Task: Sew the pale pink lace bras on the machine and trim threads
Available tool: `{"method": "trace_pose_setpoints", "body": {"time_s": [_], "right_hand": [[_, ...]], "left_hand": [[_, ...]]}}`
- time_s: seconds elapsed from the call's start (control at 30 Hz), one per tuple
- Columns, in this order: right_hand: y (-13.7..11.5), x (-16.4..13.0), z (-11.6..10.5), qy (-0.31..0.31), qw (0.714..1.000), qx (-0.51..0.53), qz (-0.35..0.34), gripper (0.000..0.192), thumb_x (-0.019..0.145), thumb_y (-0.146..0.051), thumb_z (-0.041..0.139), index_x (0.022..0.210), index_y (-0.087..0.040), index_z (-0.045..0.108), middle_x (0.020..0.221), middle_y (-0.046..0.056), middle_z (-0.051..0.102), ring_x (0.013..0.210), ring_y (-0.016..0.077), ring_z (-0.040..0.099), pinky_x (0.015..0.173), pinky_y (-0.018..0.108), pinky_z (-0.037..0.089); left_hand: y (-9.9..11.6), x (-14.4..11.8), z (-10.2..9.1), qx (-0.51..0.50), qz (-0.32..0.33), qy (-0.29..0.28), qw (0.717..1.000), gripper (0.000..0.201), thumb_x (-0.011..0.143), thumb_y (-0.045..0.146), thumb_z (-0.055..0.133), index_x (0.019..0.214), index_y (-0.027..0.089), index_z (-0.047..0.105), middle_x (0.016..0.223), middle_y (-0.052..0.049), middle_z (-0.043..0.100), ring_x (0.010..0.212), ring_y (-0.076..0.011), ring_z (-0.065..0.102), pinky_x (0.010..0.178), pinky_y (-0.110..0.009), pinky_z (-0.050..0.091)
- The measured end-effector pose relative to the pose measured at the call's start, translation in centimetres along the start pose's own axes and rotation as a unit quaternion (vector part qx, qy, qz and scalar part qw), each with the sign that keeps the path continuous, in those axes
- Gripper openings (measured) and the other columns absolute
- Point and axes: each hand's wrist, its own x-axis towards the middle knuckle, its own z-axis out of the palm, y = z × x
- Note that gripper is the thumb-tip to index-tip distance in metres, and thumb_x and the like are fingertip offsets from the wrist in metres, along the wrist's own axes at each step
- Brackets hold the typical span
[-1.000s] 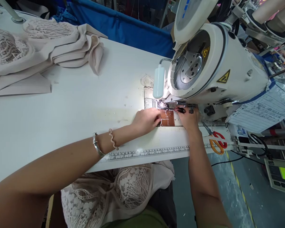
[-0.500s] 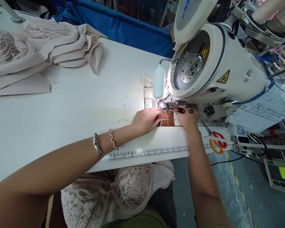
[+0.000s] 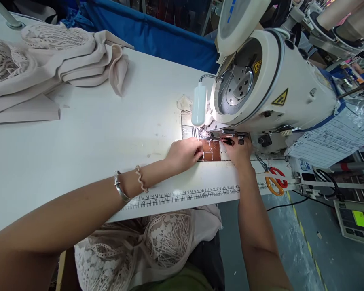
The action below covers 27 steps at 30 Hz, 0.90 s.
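Garment pile [image 3: 79, 70], one, desk [image 3: 109, 137], far left; lace garment [image 3: 168, 240], one, near edge; sewing machine [image 3: 297, 81], one, right; scissors [image 3: 274, 184], one pair, right. Hands apart: left hand [image 3: 185, 154], curled beside brown plate [image 3: 211, 153]; right hand [image 3: 239, 152], fingertips hidden at machine; grips, cannot tell.

Smooth, glossy sewing machine [image 3: 297, 81]; matt cloth garments [image 3: 79, 66] with rough lace [image 3: 56, 37]; glossy tabletop [image 3: 109, 125].
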Motion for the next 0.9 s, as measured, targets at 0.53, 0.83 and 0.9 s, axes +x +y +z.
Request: {"method": "trace_pose_setpoints", "body": {"time_s": [0.53,0.83,0.9], "right_hand": [[0.1,0.1,0.1,0.000,1.000,0.000,0.000,0.016,0.083,-0.032,0.071,0.088,-0.020,0.080,0.091,0.012,0.075,0.091,0.0285,0.066,0.084,0.040,0.051],[-0.9,0.0,-0.1,0.005,1.000,-0.011,-0.003,0.016,0.084,-0.032,0.069,0.082,-0.021,0.080,0.087,0.012,0.077,0.091,0.0300,0.068,0.081,0.040,0.051],[-0.6,0.0,-0.2,-0.005,1.000,-0.004,-0.001,0.016,0.082,-0.031,0.071,0.088,-0.021,0.081,0.092,0.012,0.077,0.094,0.0301,0.068,0.082,0.040,0.051]], "left_hand": [[-0.4,0.0,0.4,-0.007,0.019,0.017,1.000,0.017,0.087,0.020,0.052,0.079,0.020,0.067,0.084,-0.002,0.071,0.074,-0.0144,0.061,0.055,-0.026,0.036],[-0.3,0.0,0.3,-0.009,0.010,0.009,1.000,0.018,0.087,0.019,0.050,0.079,0.020,0.066,0.085,-0.002,0.071,0.074,-0.0144,0.060,0.056,-0.026,0.037],[-0.3,0.0,0.3,-0.005,0.011,0.012,1.000,0.017,0.087,0.019,0.051,0.078,0.020,0.065,0.085,-0.002,0.071,0.074,-0.0144,0.060,0.055,-0.026,0.036]]}}
